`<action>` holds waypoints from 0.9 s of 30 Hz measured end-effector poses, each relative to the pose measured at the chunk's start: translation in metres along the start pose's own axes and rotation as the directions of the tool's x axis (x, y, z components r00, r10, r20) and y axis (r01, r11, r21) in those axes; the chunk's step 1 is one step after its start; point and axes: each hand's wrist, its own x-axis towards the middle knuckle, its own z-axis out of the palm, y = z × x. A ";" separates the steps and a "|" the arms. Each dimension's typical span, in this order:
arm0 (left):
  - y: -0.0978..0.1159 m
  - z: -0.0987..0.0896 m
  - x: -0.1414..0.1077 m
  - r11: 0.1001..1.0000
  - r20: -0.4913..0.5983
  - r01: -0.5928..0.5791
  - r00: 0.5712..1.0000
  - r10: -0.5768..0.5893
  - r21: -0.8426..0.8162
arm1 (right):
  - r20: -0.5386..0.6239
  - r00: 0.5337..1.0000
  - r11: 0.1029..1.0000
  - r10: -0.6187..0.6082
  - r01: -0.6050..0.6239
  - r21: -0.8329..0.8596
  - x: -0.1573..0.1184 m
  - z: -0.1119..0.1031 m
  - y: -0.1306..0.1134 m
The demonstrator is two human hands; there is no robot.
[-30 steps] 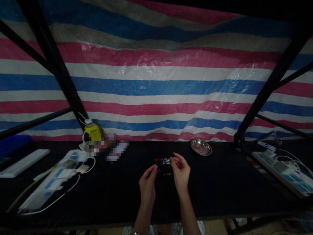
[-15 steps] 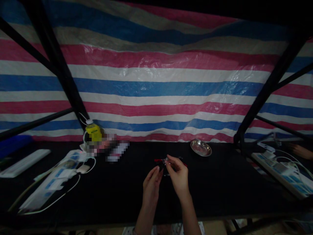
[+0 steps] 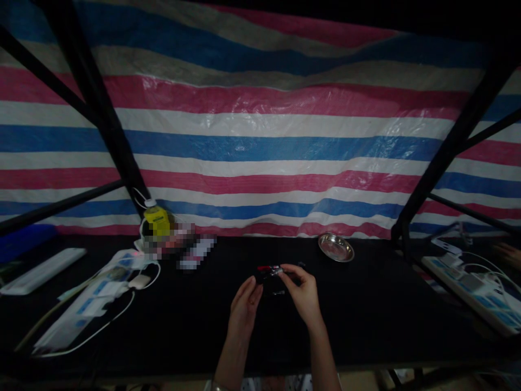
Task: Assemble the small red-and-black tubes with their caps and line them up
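My right hand (image 3: pixel 303 293) pinches a small shiny silver piece (image 3: pixel 279 270) between thumb and fingertips. A slim red piece (image 3: pixel 264 268) lies in line with it on the left; whether the two are joined, I cannot tell. My left hand (image 3: pixel 244 304) is closed at the fingertips, just below the red piece, beside something dark whose shape is lost against the black table. Under the hands a short clear or silvery part (image 3: pixel 278 293) lies on the table. A small dark item (image 3: pixel 301 265) shows just beyond my right hand.
A round metal dish (image 3: pixel 336 247) stands at the back right of the black table (image 3: pixel 195 326). On the left are a yellow bottle (image 3: pixel 158 220), a power strip (image 3: pixel 93 298) and loose cables. Another power strip (image 3: pixel 472 293) lies right, near another person's hand (image 3: pixel 507 252).
My hands have moved apart, the left one leftward and the right one slightly right. More of the red piece and the silver piece now shows between them.
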 end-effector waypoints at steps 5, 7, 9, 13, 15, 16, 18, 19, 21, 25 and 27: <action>0.005 -0.014 0.014 0.923 0.077 -0.244 0.970 0.232 0.296 | 0.097 0.995 0.995 -0.027 0.036 -0.089 0.007 -0.010 0.026; 0.001 -0.020 0.024 0.868 0.120 -0.331 0.943 0.309 0.370 | 0.100 0.994 0.990 -0.036 0.049 -0.130 0.008 -0.011 0.042; -0.005 -0.024 0.035 0.793 0.168 -0.407 0.913 0.372 0.453 | 0.104 0.994 0.986 -0.031 0.048 -0.161 0.009 -0.010 0.059; -0.017 -0.032 0.053 0.634 0.239 -0.483 0.868 0.434 0.604 | 0.090 0.995 0.976 0.035 -0.015 -0.215 0.008 -0.008 0.090; -0.022 -0.034 0.056 0.530 0.260 -0.498 0.848 0.461 0.687 | 0.095 0.993 0.975 0.070 -0.048 -0.219 0.007 -0.008 0.101; -0.023 -0.035 0.056 0.456 0.276 -0.502 0.835 0.476 0.735 | 0.098 0.992 0.975 0.080 -0.057 -0.217 0.006 -0.009 0.105; -0.026 -0.036 0.055 0.288 0.319 -0.497 0.810 0.492 0.819 | 0.100 0.991 0.974 0.091 -0.068 -0.217 0.005 -0.010 0.110; -0.027 -0.036 0.053 0.213 0.343 -0.492 0.801 0.492 0.844 | 0.099 0.990 0.972 0.096 -0.072 -0.222 0.005 -0.010 0.112; -0.029 -0.036 0.051 0.118 0.377 -0.485 0.791 0.482 0.866 | 0.097 0.989 0.967 0.108 -0.082 -0.241 0.004 -0.011 0.115; -0.029 -0.036 0.049 0.060 0.392 -0.474 0.787 0.478 0.879 | 0.099 0.987 0.954 0.128 -0.095 -0.284 0.005 -0.011 0.116; -0.029 -0.036 0.048 0.039 0.401 -0.476 0.779 0.482 0.878 | 0.104 0.986 0.950 0.133 -0.097 -0.296 0.005 -0.011 0.117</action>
